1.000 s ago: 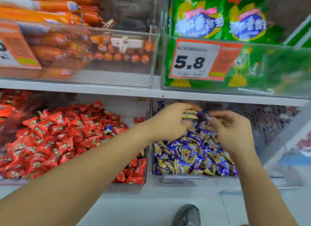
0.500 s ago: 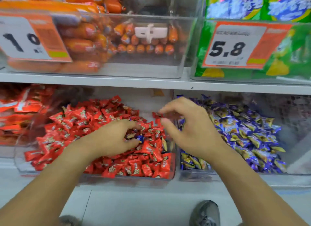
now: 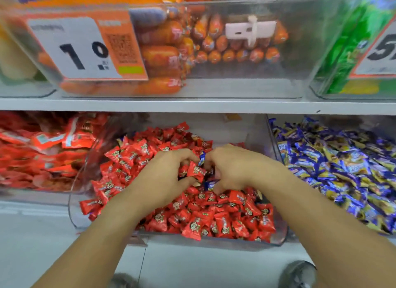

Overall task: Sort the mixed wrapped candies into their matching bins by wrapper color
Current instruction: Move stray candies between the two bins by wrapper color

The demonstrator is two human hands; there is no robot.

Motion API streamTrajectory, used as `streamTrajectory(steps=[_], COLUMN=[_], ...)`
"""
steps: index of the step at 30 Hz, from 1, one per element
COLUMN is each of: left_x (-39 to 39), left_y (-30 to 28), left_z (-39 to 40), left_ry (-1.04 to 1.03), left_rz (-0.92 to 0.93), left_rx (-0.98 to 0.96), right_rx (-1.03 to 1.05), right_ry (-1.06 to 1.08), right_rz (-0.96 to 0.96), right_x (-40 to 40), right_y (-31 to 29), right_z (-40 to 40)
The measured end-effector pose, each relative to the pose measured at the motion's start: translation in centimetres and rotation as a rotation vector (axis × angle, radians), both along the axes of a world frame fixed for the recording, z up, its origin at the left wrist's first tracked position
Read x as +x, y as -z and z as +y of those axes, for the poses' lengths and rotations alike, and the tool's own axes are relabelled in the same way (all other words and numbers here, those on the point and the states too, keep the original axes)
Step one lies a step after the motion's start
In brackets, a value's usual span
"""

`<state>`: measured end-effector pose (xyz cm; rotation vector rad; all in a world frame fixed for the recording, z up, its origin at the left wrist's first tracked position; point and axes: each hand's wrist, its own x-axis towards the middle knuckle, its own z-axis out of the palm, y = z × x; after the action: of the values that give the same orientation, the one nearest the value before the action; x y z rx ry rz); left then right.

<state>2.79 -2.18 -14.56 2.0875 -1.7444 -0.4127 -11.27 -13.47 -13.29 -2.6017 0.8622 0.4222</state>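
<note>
Both hands dig in the red candy bin point(image 3: 280, 234), mid-shelf front edge. Left hand point(image 3: 162, 178) curled among red candies; right hand point(image 3: 233, 172) pinches stray blue candy point(image 3: 201, 158), likely bound for blue bin point(image 3: 273, 137) alongside.

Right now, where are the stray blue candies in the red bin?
In the head view, the blue candies sit mid-pile in the red bin, between the left hand and right hand.
</note>
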Motion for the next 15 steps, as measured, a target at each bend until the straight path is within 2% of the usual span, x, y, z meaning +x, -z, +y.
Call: streamTrajectory(steps=[8,15], left_x=[1.5,1.9], left_y=[-0.3,-1.2], left_z=[-0.3,0.1], left_ry=[-0.05,-0.076], left_rz=[0.194,0.131], left_rx=[-0.081,-0.088], right_rx=[0.104,0.189], right_ry=[0.16,0.269], right_rz=[-0.175,-0.204], right_x=[-1.8,-1.7], right_y=[-0.2,-0.9], right_z=[-1.1,-0.7])
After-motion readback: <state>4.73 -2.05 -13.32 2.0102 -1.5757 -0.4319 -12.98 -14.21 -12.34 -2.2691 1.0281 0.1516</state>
